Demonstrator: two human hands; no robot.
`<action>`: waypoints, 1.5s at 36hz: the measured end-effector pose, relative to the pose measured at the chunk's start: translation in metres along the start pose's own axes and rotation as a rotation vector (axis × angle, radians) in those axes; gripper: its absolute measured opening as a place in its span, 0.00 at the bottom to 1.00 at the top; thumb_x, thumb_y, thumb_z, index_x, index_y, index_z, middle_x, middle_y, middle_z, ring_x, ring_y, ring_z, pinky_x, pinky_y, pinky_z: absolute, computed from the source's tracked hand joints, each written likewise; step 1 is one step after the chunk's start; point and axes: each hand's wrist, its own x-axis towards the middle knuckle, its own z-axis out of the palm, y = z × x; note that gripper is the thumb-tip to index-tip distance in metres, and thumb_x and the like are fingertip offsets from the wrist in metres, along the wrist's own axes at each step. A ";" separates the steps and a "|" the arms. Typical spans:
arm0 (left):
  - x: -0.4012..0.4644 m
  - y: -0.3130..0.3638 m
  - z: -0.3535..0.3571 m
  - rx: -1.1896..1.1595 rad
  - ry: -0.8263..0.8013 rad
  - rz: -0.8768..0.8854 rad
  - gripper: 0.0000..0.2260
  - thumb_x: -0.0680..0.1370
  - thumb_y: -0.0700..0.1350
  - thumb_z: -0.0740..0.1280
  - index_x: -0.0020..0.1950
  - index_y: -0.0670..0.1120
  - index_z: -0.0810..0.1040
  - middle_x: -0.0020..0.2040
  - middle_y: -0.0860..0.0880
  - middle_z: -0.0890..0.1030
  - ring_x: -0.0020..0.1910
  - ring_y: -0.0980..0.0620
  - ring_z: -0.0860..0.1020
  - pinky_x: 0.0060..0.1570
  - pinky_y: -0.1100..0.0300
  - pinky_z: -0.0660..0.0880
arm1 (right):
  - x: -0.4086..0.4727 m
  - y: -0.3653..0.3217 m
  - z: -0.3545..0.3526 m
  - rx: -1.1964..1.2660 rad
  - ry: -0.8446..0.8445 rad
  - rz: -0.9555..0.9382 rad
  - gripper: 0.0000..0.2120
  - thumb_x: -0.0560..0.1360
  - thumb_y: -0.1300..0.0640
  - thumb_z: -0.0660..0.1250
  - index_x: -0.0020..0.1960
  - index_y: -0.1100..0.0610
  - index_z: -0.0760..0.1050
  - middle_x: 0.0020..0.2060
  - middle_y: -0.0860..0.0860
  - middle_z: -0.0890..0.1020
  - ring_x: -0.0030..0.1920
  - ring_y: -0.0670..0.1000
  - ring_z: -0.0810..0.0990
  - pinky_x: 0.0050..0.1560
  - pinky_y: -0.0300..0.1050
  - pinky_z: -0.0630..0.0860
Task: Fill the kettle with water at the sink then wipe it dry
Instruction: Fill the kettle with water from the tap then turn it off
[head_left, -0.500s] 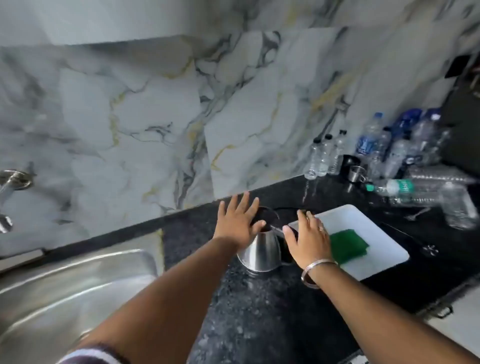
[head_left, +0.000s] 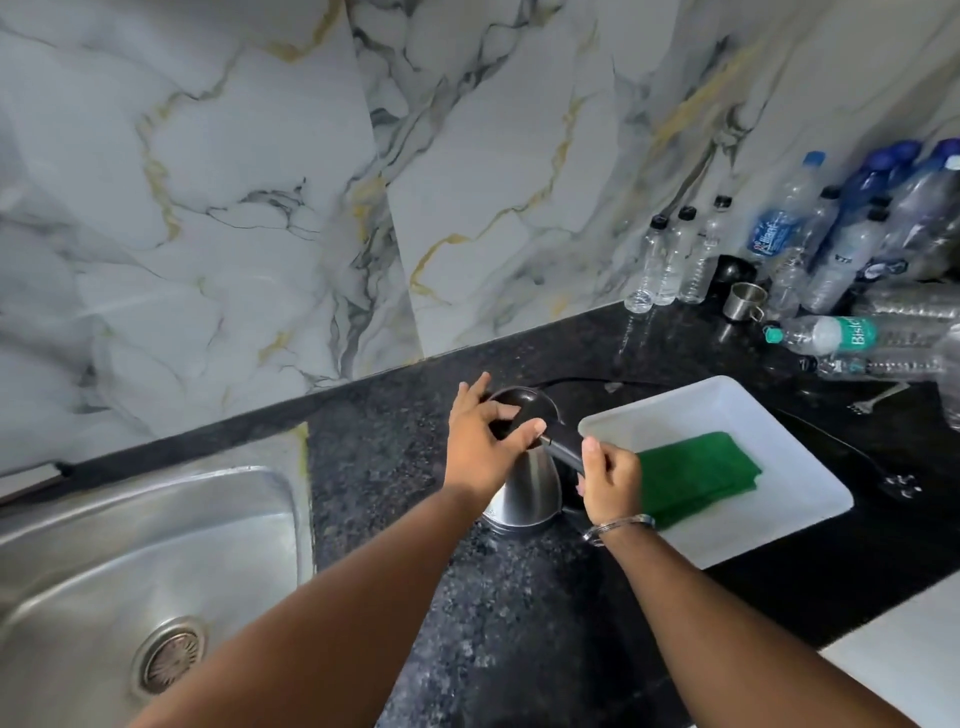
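A steel kettle (head_left: 530, 493) with a black lid and black handle stands on the dark granite counter (head_left: 519, 623), right of the sink (head_left: 130, 571). My left hand (head_left: 480, 441) rests on top of the kettle, fingers over its black lid. My right hand (head_left: 610, 480) is closed around the kettle's black handle. A folded green cloth (head_left: 696, 475) lies in a white tray (head_left: 779, 519) just right of the kettle.
Several plastic water bottles (head_left: 810, 244) crowd the back right of the counter, some lying flat, with a small steel cup (head_left: 745, 301) among them. A fork (head_left: 878, 397) and a black cord lie beyond the tray. The marble wall stands close behind.
My right hand has closed around the kettle's handle. My left hand has curled down onto the lid. The view has tilted down, showing the sink drain.
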 end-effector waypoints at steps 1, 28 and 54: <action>0.000 0.002 0.001 -0.011 -0.003 -0.015 0.08 0.72 0.52 0.78 0.47 0.51 0.85 0.81 0.52 0.64 0.83 0.53 0.50 0.76 0.55 0.48 | 0.001 0.001 0.001 -0.013 0.012 -0.007 0.27 0.73 0.42 0.59 0.27 0.63 0.65 0.20 0.64 0.70 0.23 0.65 0.71 0.24 0.57 0.70; -0.115 -0.004 -0.300 0.376 0.371 0.425 0.23 0.83 0.45 0.60 0.80 0.49 0.65 0.76 0.49 0.74 0.77 0.42 0.69 0.76 0.33 0.58 | -0.119 -0.166 0.213 -0.080 -0.183 -0.474 0.27 0.78 0.42 0.51 0.23 0.52 0.54 0.19 0.49 0.61 0.23 0.58 0.64 0.26 0.48 0.61; -0.078 -0.110 -0.575 0.541 0.564 -0.254 0.21 0.77 0.59 0.68 0.35 0.43 0.74 0.33 0.45 0.79 0.39 0.39 0.78 0.37 0.52 0.72 | -0.251 -0.176 0.410 0.010 -0.242 -0.170 0.34 0.72 0.27 0.46 0.30 0.57 0.65 0.24 0.60 0.74 0.29 0.64 0.76 0.31 0.62 0.75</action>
